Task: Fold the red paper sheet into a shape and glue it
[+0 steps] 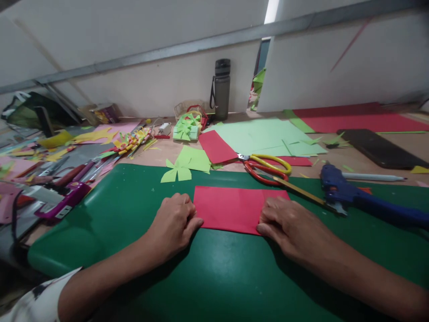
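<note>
A folded sheet of red paper (231, 209) lies on the green mat (208, 277), its fold along the edge nearest me. My left hand (176, 219) is closed on the paper's left end, thumb on the near corner. At the opposite end my right hand (284, 221) grips the paper with curled fingers, the thumb against the near edge. Just beyond the paper are scissors (268, 167) with yellow and red handles, their blade tips over another red paper piece (217, 147). A light green paper cutout (176, 171) rests beyond my left hand.
A blue glue gun (365, 194) and a yellowish strip (301, 192) lie to the right. Farther back are a dark phone (382, 147), pale green sheets (261, 136) and a grey bottle (221, 89). Paper scraps and a purple tool (63, 201) crowd the left side.
</note>
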A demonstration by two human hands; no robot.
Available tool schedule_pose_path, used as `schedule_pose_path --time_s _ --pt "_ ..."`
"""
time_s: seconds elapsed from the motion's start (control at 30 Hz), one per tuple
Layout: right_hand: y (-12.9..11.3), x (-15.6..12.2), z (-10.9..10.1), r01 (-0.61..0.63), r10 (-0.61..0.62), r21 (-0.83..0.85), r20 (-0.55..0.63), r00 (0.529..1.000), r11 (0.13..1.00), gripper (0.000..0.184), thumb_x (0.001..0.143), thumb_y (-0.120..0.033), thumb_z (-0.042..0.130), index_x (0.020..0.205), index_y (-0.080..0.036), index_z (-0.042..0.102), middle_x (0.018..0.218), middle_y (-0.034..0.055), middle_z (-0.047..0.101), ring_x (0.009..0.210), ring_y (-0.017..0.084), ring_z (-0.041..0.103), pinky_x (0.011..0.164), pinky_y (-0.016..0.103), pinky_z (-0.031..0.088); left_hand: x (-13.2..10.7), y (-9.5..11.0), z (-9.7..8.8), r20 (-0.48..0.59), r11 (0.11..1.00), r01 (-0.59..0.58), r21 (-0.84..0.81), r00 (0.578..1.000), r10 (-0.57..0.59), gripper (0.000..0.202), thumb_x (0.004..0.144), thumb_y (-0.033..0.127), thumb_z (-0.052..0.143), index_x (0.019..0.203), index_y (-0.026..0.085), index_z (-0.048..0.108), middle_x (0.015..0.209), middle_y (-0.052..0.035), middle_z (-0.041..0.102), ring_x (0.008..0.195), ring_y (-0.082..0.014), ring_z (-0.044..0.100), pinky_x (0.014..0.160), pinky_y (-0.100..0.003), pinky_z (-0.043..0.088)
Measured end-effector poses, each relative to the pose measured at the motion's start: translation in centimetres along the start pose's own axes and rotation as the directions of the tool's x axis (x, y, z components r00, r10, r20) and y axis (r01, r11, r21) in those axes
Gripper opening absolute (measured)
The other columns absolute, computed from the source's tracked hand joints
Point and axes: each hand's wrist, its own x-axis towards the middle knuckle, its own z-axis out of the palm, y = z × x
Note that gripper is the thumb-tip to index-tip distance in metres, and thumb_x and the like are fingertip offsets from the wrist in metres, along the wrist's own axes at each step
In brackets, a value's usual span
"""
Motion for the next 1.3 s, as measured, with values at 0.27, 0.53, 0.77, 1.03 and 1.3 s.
schedule_pose_path --time_s 0.27,0.53,0.77,1.03,1.3 --pt "-0.2 0.0 -0.1 -0.010 0.010 -0.019 -0.005 1.000 1.000 0.025 0.084 -0.021 0.054 0.060 -0.017 0.047 0.068 0.0035 0.050 0.066 0.017 0.043 0.060 0.030 0.028 0.2 0.0 0.1 0.060 0.989 -0.025 0.147 0.998 0.017 0.027 0.092 0.029 0.047 0.071 0.014 0.054 0.083 -0.0067 0.053 0.078 -0.0207 0.046 0.069 -0.034 0.033" --pt "-0.3 -0.2 -0.2 -0.024 0.027 0.048 -0.061 0.998 0.999 0.019 0.081 -0.015 0.059 0.064 -0.017 0.051 0.069 0.0019 0.055 0.065 0.015 0.046 0.061 0.029 0.029 -0.1 -0.2 0.4 0.014 0.971 -0.093 0.219 0.996 0.092 0.016 0.092 0.021 0.043 0.099 0.017 0.058 0.090 -0.0060 0.052 0.082 -0.0211 0.045 0.074 -0.035 0.033" --pt "-0.2 0.1 -0.5 -0.009 0.013 0.054 -0.062 0.998 0.999 0.015 0.078 -0.012 0.060 0.065 -0.017 0.055 0.067 0.0010 0.058 0.066 0.016 0.047 0.061 0.029 0.028 1.3 0.2 -0.6 0.214 0.695 -0.582 0.423 0.809 0.548 0.066 0.090 0.011 0.041 0.141 0.046 0.018 0.111 -0.0071 0.044 0.095 -0.0254 0.042 0.083 -0.042 0.031" --pt "-0.4 -0.2 -0.7 -0.003 0.006 0.050 -0.059 0.998 0.999 0.016 0.077 -0.012 0.062 0.064 -0.017 0.053 0.067 0.0008 0.057 0.065 0.015 0.046 0.060 0.028 0.028 2.4 2.2 -1.0 0.304 0.573 -0.646 0.505 0.754 0.582 0.060 0.090 0.017 0.044 0.138 0.046 0.024 0.100 -0.0080 0.046 0.084 -0.0260 0.045 0.075 -0.043 0.035" --pt "0.0 -0.2 -0.4 0.031 -0.028 0.050 -0.074 0.997 0.998 0.014 0.078 -0.013 0.061 0.066 -0.017 0.054 0.068 0.0011 0.058 0.067 0.016 0.047 0.062 0.029 0.029 1.9 0.1 -1.1 0.288 0.602 -0.664 0.444 0.742 0.605 0.062 0.087 0.015 0.045 0.140 0.042 0.025 0.116 -0.0114 0.047 0.101 -0.0305 0.047 0.081 -0.046 0.037"
